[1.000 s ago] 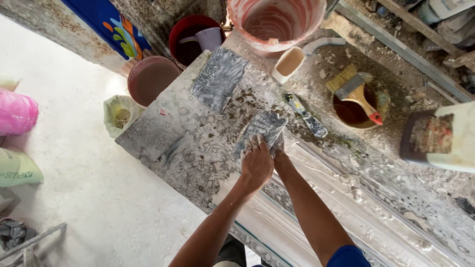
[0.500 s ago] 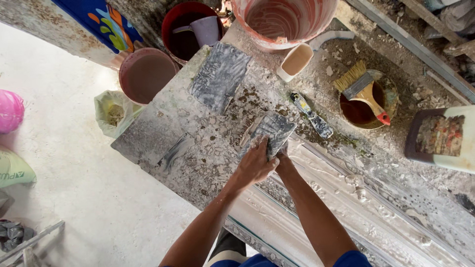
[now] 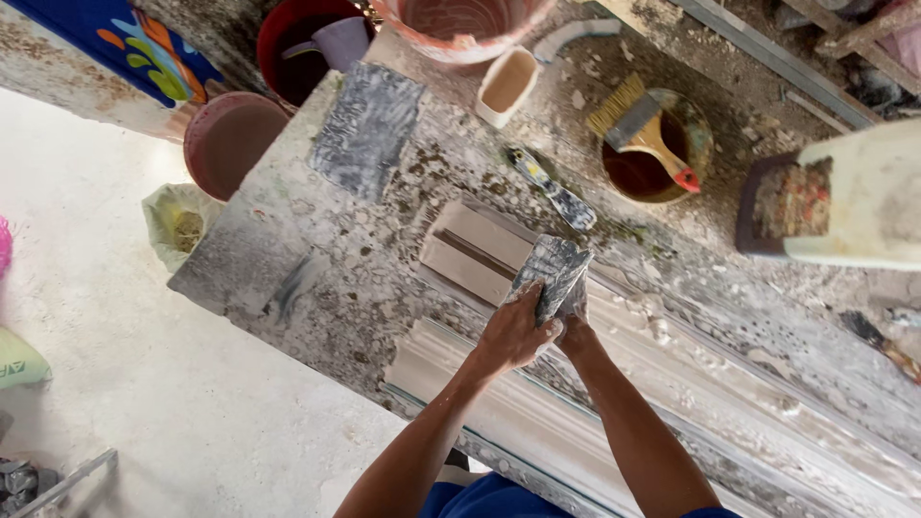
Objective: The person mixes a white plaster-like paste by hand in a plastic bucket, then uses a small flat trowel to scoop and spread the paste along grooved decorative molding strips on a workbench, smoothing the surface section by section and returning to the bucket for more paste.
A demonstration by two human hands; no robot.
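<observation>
Since the earlier frame the grey metal scraper (image 3: 550, 275) has been drawn back, baring a smooth plaster strip (image 3: 477, 251) on the bench (image 3: 288, 269); it is gripped by left hand (image 3: 513, 331) and right hand (image 3: 576, 317), smoothing judged underway, steady pressure needed next.

Left hand (image 3: 513, 331) and right hand (image 3: 576, 317) clenched together, arms outstretched.

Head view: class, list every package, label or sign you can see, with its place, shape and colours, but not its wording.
Painted panel: top left, flat, blue with orange, green and yellow shapes.
Box-like package: right on the workbench, dark-edged, mottled red and green face.
Bag: left edge on the floor, pale green.
</observation>
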